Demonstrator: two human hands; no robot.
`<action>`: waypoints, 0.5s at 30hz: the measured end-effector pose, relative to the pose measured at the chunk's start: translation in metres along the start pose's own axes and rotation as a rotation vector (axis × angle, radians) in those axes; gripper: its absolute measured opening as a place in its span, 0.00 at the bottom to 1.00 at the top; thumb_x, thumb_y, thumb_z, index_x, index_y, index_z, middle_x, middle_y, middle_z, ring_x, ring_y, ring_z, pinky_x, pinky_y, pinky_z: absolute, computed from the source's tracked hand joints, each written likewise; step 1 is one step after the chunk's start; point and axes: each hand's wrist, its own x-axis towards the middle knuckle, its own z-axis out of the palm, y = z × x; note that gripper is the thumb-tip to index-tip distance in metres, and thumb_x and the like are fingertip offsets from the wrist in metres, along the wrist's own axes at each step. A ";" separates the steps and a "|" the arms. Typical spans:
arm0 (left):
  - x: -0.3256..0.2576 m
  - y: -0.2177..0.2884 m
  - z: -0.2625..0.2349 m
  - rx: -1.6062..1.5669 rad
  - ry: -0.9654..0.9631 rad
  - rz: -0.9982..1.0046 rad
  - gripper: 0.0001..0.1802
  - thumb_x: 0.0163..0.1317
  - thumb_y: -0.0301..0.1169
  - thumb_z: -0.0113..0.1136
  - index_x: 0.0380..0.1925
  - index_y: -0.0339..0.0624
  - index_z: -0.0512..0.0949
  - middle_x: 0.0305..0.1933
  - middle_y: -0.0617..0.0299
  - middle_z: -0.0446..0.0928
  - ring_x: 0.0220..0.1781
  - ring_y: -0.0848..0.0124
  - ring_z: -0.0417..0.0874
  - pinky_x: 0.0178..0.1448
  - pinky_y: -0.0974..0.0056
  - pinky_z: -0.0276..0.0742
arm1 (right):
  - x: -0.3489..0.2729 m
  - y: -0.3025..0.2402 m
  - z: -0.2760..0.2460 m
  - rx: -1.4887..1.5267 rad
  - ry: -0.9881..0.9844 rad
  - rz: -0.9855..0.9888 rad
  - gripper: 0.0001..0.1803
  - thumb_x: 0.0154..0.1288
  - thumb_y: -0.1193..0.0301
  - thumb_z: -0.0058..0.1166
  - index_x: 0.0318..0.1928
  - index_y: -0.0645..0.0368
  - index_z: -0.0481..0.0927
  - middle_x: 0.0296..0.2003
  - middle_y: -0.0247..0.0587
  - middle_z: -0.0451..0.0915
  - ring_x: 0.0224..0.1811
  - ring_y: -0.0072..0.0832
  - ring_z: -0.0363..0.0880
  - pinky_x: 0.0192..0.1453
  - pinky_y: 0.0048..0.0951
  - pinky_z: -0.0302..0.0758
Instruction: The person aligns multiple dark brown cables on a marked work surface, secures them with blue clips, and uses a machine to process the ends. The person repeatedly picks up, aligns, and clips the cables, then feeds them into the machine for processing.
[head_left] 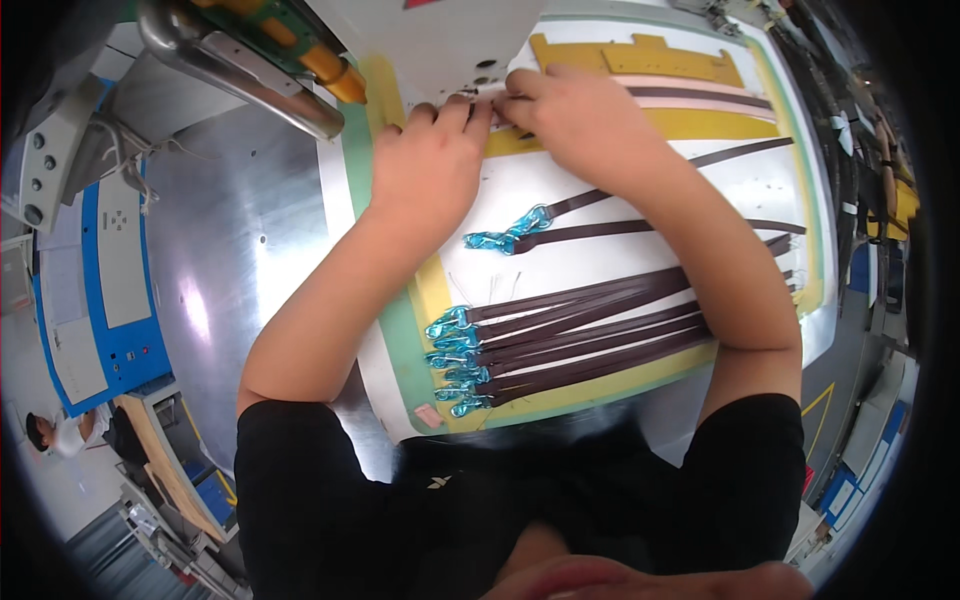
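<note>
My left hand (425, 165) and right hand (580, 120) meet under the white machine head (440, 40), fingertips pressed together pinching a dark strap end (700, 95); two blue-wrapped clasps (505, 235) lie loose; about six more (455, 360) sit bundled nearer me; a red label (425, 4) tops the machine.

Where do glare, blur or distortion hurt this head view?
Head view: glare on the metal table; fisheye bends the edges and darkens the corners; the left hand, right hand and brown straps stay sharp; the dark shirt at the bottom is blurred.

Single head-worn fisheye view, looking steeply down, close over the white worktable (640, 255), edges bending
</note>
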 end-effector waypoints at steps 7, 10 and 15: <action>-0.003 -0.006 0.001 -0.030 0.006 0.011 0.29 0.65 0.26 0.56 0.68 0.54 0.79 0.65 0.60 0.80 0.61 0.58 0.83 0.57 0.51 0.83 | -0.028 0.015 -0.015 -0.212 -0.138 0.102 0.19 0.67 0.75 0.55 0.57 0.55 0.87 0.47 0.31 0.83 0.48 0.34 0.84 0.48 0.35 0.85; -0.004 -0.006 0.001 -0.053 0.001 0.005 0.30 0.66 0.26 0.54 0.69 0.54 0.77 0.67 0.60 0.79 0.62 0.57 0.83 0.59 0.50 0.82 | -0.046 0.028 -0.025 -0.292 -0.217 0.201 0.20 0.67 0.76 0.55 0.58 0.55 0.86 0.48 0.31 0.83 0.48 0.34 0.85 0.49 0.36 0.86; -0.006 -0.010 0.005 -0.060 0.036 0.023 0.28 0.66 0.27 0.55 0.68 0.49 0.78 0.66 0.60 0.79 0.60 0.58 0.82 0.56 0.49 0.81 | -0.082 0.065 -0.031 -0.337 -0.253 0.341 0.21 0.69 0.78 0.52 0.59 0.54 0.85 0.49 0.32 0.83 0.49 0.38 0.86 0.51 0.40 0.86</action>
